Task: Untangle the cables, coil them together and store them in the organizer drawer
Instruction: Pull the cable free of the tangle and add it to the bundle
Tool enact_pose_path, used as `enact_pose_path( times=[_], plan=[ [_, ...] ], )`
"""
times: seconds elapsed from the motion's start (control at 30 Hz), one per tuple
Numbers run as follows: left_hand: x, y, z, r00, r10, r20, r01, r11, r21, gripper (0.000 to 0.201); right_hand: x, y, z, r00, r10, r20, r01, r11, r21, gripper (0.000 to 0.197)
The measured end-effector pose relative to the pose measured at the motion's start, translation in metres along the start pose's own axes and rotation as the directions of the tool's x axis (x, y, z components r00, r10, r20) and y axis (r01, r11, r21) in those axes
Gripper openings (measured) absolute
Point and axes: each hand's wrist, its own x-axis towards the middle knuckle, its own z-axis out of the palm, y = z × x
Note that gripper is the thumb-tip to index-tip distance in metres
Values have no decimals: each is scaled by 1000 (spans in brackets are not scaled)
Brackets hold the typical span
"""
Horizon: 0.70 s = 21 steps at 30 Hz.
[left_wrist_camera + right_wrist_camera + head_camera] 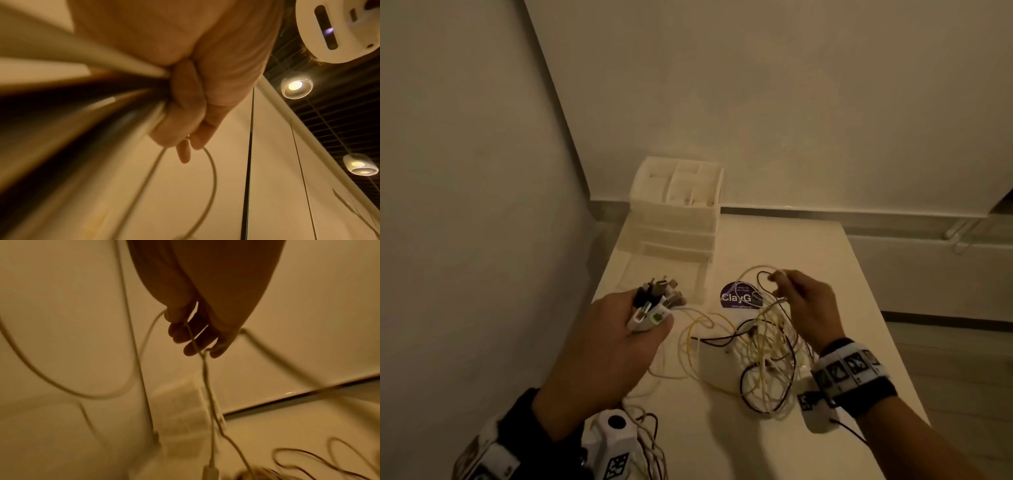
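Observation:
A tangle of white, yellow and dark cables [763, 349] lies on the white table [859, 308]. My left hand [619, 329] grips a bundle of cable plugs [654, 301], their ends pointing up and away; in the left wrist view the curled fingers [179, 113] close round the cables. My right hand [804, 301] is raised over the tangle and pinches a thin white cable [193, 337] between thumb and fingers, loops hanging below. The white organizer [678, 205] stands at the table's far left, its lowest drawer [664, 277] pulled out.
A round purple sticker [739, 296] lies on the table between the hands. Walls close in at the left and behind the organizer. The table's right edge [887, 318] drops to the floor. Cables trail off the near edge by my left wrist.

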Motion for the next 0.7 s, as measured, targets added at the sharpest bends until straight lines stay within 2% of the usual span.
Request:
enact_pose_path(
  times=[0.07,0.1,0.17,0.27,0.33,0.4,0.5,0.6,0.7],
  plan=[
    [3,-3,-5,1000,-3,2,3,1000,-24,33,6,-35,-20,997,19,-72,0,966,260,18],
    [6,-2,-7,1000,3,0,-3,999,-41,39,7,-52,-30,999,-8,-46,22,947,320,20],
    [9,2,-9,999,43,30,-39,991,-129,40,6,-80,-46,986,-106,131,68,962,266,20],
    [12,11,2,986,154,61,-133,956,-261,36,-11,-107,-43,867,-189,462,153,982,115,19],
    [13,21,16,968,246,52,-229,947,-225,31,-26,-116,-34,820,-213,532,151,976,159,20],
    [17,27,27,949,310,51,-300,942,-150,29,-37,-125,-26,823,-228,520,112,963,245,20],
    [24,27,34,940,340,-7,-340,938,-61,22,-42,-134,-22,861,-232,452,106,953,285,21],
    [25,30,27,918,382,-108,-389,920,-55,32,-50,-139,-18,864,-290,411,157,931,328,29],
    [24,32,21,879,451,-155,-459,888,-21,11,-66,-130,-6,855,-325,405,162,908,386,38]
  ],
)
